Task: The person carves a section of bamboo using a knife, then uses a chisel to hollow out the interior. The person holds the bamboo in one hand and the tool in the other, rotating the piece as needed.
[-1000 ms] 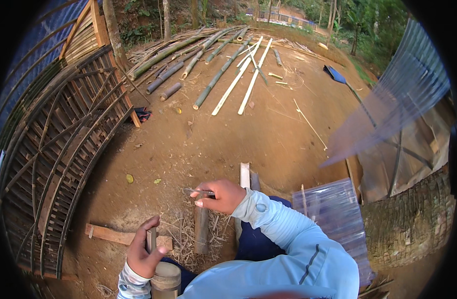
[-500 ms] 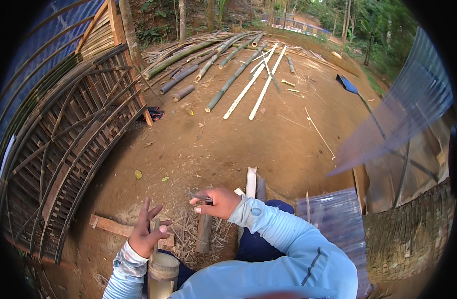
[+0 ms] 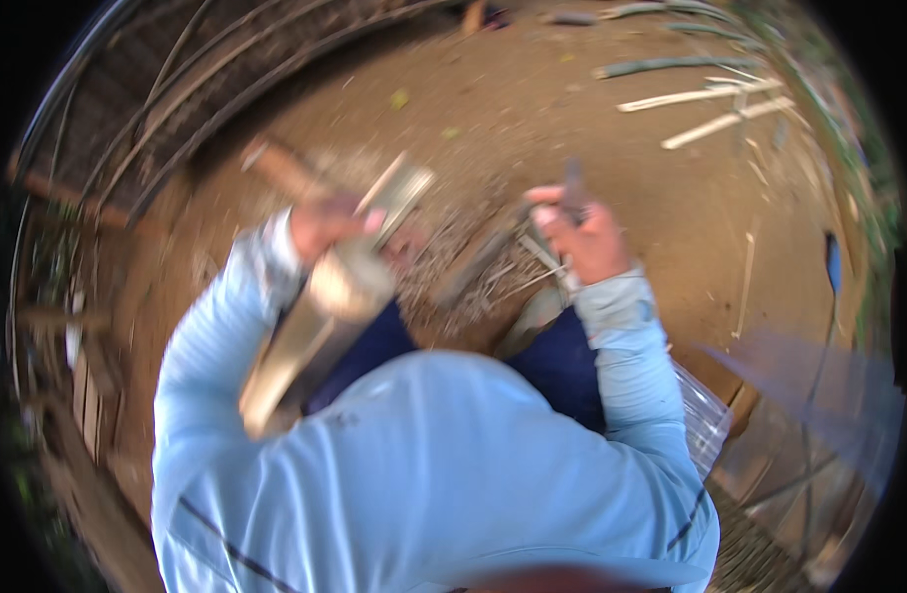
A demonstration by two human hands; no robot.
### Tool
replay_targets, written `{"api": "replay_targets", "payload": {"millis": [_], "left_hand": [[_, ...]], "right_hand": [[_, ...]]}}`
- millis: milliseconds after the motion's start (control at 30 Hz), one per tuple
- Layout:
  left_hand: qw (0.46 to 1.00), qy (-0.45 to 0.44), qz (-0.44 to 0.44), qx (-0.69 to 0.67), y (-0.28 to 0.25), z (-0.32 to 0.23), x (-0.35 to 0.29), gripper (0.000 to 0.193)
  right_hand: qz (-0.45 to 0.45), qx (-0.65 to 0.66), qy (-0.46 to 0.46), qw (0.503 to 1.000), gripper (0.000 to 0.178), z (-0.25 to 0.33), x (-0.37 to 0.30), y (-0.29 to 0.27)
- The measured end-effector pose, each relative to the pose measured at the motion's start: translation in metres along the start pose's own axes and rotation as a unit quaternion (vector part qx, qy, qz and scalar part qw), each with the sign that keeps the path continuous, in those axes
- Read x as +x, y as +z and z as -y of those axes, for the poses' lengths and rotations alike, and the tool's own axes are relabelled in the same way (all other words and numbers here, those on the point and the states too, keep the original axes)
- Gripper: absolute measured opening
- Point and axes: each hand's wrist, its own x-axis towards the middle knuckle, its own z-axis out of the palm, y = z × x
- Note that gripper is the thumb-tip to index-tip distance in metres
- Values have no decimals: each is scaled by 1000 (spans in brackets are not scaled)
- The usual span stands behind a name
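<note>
In front of my left thigh is a thick pale bamboo section (image 3: 347,287) with a closed, rounded end. A flat bamboo strip (image 3: 402,190) sticks out past that end. My left hand (image 3: 327,225) is closed round the strip just above the section, the thumb lying across it. To the right, my right hand (image 3: 590,242) grips a small dark-bladed knife (image 3: 573,186), its blade pointing away from me and apart from the bamboo. Motion blurs both hands and the knife.
Shavings (image 3: 478,296) litter the ground between my knees, around a short log (image 3: 470,265). A wooden block (image 3: 281,168) lies beyond my left hand. Split bamboo strips (image 3: 710,128) lie at the far right. A slatted bamboo frame (image 3: 167,109) stands at the left.
My view has tipped down and turned. My left hand has gone from spread fingers to closed round the strip, with the bamboo now tilted. My right hand has moved right, away from the bamboo.
</note>
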Motion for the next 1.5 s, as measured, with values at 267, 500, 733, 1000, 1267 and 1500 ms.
{"api": "replay_targets", "payload": {"millis": [267, 500, 733, 1000, 1267, 1500], "left_hand": [[998, -10, 21, 51, -37, 12, -4, 74], [998, -42, 29, 35, -44, 19, 1, 78], [998, -57, 17, 19, -47, 17, -3, 77], [876, 74, -400, 257, -18, 7, -113, 81], [626, -91, -557, 538, 104, 70, -157, 87], [596, -99, -613, 510, 124, 93, -148, 59]], "right_hand": [[18, -6, 38, 999, 31, -4, -7, 10], [49, -29, -1, 998, 42, 6, 16, 50], [56, -36, -89, 994, 55, 9, 77, 115], [27, -128, -117, 984, 55, 22, 93, 137], [103, -25, -70, 992, 42, 18, 115, 142], [226, 92, -6, 970, 61, 5, 112, 117]]}}
